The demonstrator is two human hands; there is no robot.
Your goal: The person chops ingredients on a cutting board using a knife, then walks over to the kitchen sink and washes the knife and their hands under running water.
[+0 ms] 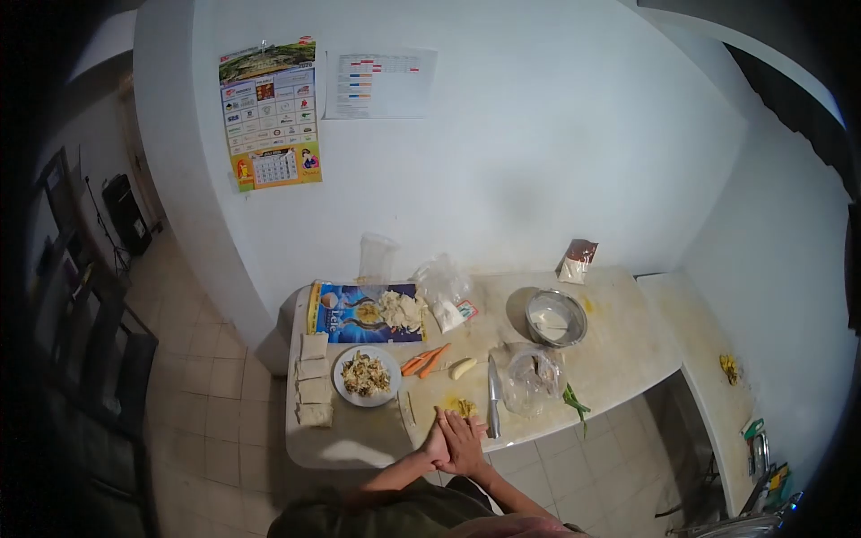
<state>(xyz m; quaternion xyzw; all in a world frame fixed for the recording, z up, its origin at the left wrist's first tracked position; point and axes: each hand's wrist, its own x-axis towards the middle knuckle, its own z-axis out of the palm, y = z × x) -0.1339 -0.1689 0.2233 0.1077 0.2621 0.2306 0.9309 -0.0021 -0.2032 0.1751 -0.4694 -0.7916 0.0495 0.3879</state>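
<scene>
At the table's front edge my left hand [435,446] and my right hand [464,441] touch, the right lying over the left with its fingers stretched out. Most of the left hand's fingers are hidden beneath it. Just beyond the fingertips lies a small yellow heap [466,407]. A knife [493,399] rests to the right, apart from the hands. Farther back are a peeled pale yellow piece [464,368] and orange carrots [425,360]. A plate [392,396] of shredded food stands to the left.
Several folded pale squares [314,368] line the table's left end. Behind the plate, a blue printed sheet [339,323] bears pale shreds. On the right are a metal bowl [581,314], a clear plastic bag [533,381] and green stalks [576,400]. A brown packet [578,260] leans against the wall.
</scene>
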